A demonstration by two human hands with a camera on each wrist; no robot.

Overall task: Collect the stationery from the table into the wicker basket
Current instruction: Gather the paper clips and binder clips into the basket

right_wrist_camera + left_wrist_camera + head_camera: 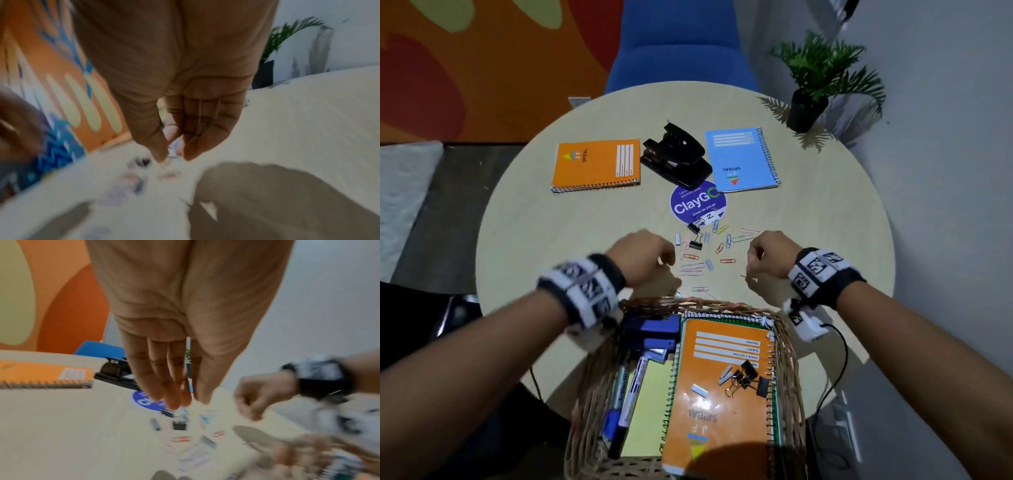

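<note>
The wicker basket (789, 346) lay at the bottom centre of the head view, its notebook reading "SPIRAL". Just above its rim, the left hand (645, 255), fingers straight and empty, and the right hand (768, 257), pinching a small wire clip, flanked the scattered paper clips (709, 251). Beyond lay a "ClayGo – Clean as you go" sticker (698, 204).

An orange notebook (596, 163) and a blue notebook (741, 160) are seen beyond the hands. A black hole punch (677, 156) is seen between them. Multicoloured paper clips (717, 248) are scattered between the hands.
</note>
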